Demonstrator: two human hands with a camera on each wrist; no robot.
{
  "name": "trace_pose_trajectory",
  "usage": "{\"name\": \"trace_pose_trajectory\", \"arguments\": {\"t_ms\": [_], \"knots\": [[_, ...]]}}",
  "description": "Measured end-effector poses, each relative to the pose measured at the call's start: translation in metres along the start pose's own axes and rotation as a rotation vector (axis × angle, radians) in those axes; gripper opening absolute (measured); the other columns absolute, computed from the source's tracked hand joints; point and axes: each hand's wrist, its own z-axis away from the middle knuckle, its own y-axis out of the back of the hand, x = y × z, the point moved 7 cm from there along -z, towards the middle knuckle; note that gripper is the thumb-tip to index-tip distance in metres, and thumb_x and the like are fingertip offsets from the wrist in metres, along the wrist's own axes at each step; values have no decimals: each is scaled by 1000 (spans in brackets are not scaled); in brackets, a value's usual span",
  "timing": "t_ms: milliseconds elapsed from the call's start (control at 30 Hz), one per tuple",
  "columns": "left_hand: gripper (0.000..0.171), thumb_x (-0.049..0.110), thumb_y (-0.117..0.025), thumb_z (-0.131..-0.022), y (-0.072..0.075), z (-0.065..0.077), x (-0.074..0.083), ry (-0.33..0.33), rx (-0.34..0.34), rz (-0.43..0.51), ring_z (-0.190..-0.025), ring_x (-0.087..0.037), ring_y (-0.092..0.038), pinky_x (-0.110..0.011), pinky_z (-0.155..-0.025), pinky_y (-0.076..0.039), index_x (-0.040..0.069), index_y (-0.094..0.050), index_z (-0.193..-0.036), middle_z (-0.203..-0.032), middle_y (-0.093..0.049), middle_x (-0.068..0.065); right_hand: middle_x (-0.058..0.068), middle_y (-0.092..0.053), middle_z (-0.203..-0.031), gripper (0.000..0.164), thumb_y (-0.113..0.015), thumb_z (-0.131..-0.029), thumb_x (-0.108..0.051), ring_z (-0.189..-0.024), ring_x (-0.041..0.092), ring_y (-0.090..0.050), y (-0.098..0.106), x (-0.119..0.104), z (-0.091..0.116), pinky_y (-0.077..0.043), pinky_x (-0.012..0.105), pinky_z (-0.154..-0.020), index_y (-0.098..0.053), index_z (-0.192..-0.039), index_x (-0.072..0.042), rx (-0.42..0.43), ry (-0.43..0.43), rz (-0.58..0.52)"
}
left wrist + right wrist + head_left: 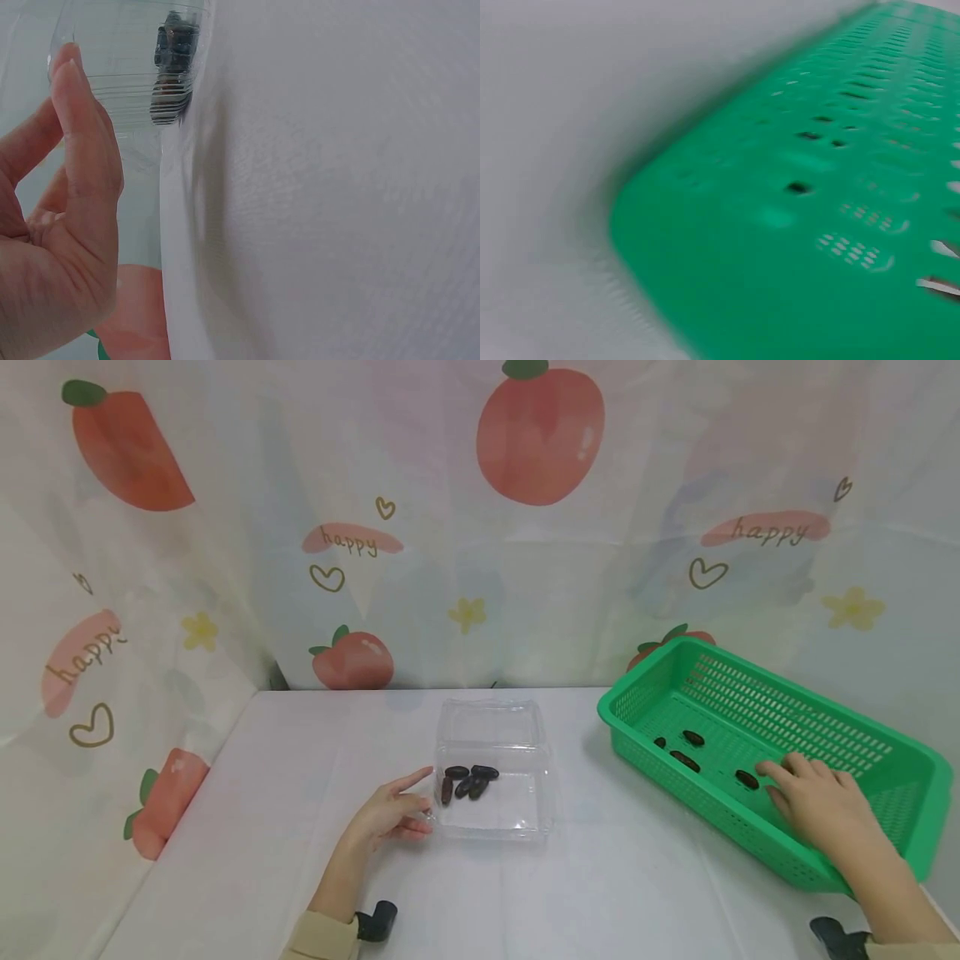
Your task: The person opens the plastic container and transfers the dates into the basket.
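A clear plastic clamshell box (517, 806) lies with its lid (489, 723) folded back on the table. Several dark oval pieces (484, 772), shaped like dates, sit in its left and back part. At the box's left side is my left hand (386, 814), index finger extended; in the left wrist view its fingertips (69, 67) meet the clear wall. My right hand (821, 806) reaches into the green basket (723, 814), fingers slightly bent, just right of one dark oval piece (746, 779). Nothing shows in its grasp. The right wrist view shows only the basket's outside, blurred.
More dark oval pieces (685, 761) lie towards the basket's left end. A white cloth covers the table (300, 777). A printed curtain (435, 585) hangs behind and along the left. The basket's raised rim runs beneath my right wrist.
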Motion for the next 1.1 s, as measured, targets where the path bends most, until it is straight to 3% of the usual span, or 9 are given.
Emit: {"name": "trace_pose_trajectory", "arguments": {"t_ms": [100, 133, 200, 333, 533, 667, 767, 833, 1100], "knots": [[56, 7, -56, -87, 0, 0, 0, 0, 6, -1, -53, -15, -62, -27, -53, -55, 17, -40, -139, -96, -61, -17, 10, -49, -87, 53, -21, -96, -53, -73, 30, -48, 11, -5, -2, -38, 46, -58, -53, -107, -11, 65, -4, -16], [56, 7, -57, -87, 0, 1, 0, 2, 8, -1, -53, -15, -62, -28, -53, -55, 17, -40, -139, -95, -61, -17, 11, -49, -87, 40, -33, -97, -44, -72, 30, -48, 15, -8, -4, -38, 46, -58, -53, -107, -11, 80, -3, -18], [56, 7, -57, -87, 1, 1, 0, 6, 12, -2, -53, -15, -62, -28, -53, -55, 18, -41, -139, -95, -62, -17, 12, -50, -89, 42, -30, -98, -45, -74, 32, -49, 21, -15, -7, -39, 49, -59, -52, -108, -11, 112, -4, -24], [56, 7, -57, -87, 1, 1, 0, 14, 15, -3, -53, -15, -63, -28, -53, -55, 18, -41, -139, -96, -61, -17, 13, -51, -91, 19, -53, -92, -14, -75, 34, -50, 33, -38, -16, -38, 52, -62, -52, -110, -11, 176, 3, -66], [55, 9, -56, -88, -1, 1, 1, 8, 12, -17, -56, -16, -63, -28, -53, -55, 19, -39, -140, -100, -58, -18, 12, -55, -89, 20, -50, -92, -22, -73, 33, -53, 43, -81, -34, -40, 51, -63, -57, -107, -10, 329, 102, -150], [56, 8, -56, -88, -1, -2, 0, 11, 4, -17, -55, -16, -63, -28, -54, -56, 17, -38, -141, -101, -59, -19, 9, -55, -89, 23, -52, -93, -28, -75, 32, -53, 35, -106, -51, -41, 49, -65, -57, -106, -10, 319, 160, -162], [56, 7, -56, -88, 0, -4, -2, 14, -1, -17, -54, -16, -63, -28, -54, -56, 16, -37, -141, -100, -60, -20, 7, -54, -89, 24, -64, -85, -23, -76, 30, -53, 28, -126, -64, -41, 46, -66, -58, -105, -10, 304, 214, -158], [56, 7, -56, -88, 0, -4, -2, 17, 1, -18, -54, -16, -63, -28, -54, -56, 16, -38, -141, -99, -61, -20, 6, -53, -88, 35, -72, -71, -8, -76, 28, -53, 25, -140, -72, -41, 43, -66, -59, -104, -10, 305, 252, -163], [55, 8, -57, -88, 1, 0, 0, 28, 20, -8, -54, -16, -63, -28, -53, -55, 21, -41, -139, -95, -62, -16, 6, -53, -90, 33, -74, -74, -13, -84, 25, -52, 8, -194, -98, -45, 40, -74, -60, -105, -13, 232, 328, -127]]}}
